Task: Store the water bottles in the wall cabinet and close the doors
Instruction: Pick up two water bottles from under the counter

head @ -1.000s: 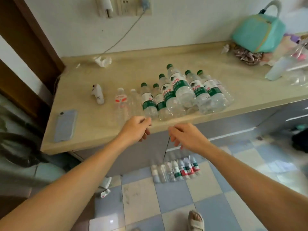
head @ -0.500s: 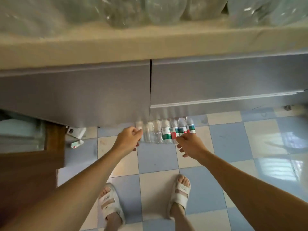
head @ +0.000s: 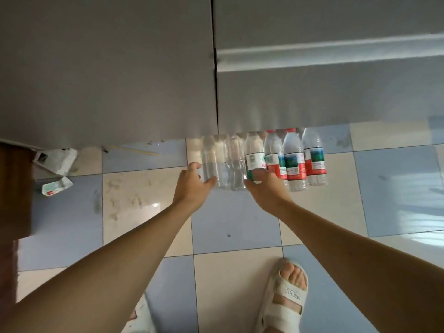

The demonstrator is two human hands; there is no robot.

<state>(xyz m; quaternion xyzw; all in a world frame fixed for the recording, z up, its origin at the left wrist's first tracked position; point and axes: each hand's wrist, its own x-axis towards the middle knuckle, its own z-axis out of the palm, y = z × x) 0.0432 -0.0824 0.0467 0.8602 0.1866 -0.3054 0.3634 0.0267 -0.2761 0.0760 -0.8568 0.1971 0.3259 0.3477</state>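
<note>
Several water bottles lie in a row on the tiled floor at the foot of the grey cabinet doors (head: 120, 68). My left hand (head: 192, 186) grips a clear unlabelled bottle (head: 211, 159) at the row's left end, thumb on one side and fingers on the other. My right hand (head: 266, 188) closes round the base of a green-and-white labelled bottle (head: 254, 155). Between them lies another clear bottle (head: 234, 164). To the right lie three red-labelled bottles (head: 295, 164). The bottle caps are hidden under the cabinet edge.
Both cabinet doors are closed, with a dark seam (head: 215, 68) between them and a pale handle strip (head: 324, 51) on the right door. Crumpled paper litter (head: 56, 171) lies on the floor at left beside a brown wooden panel (head: 14, 188). My sandalled foot (head: 286, 299) stands below.
My view dropped from the counter top down to the floor. Both hands went down from the counter edge to the floor row and closed on two bottles.
</note>
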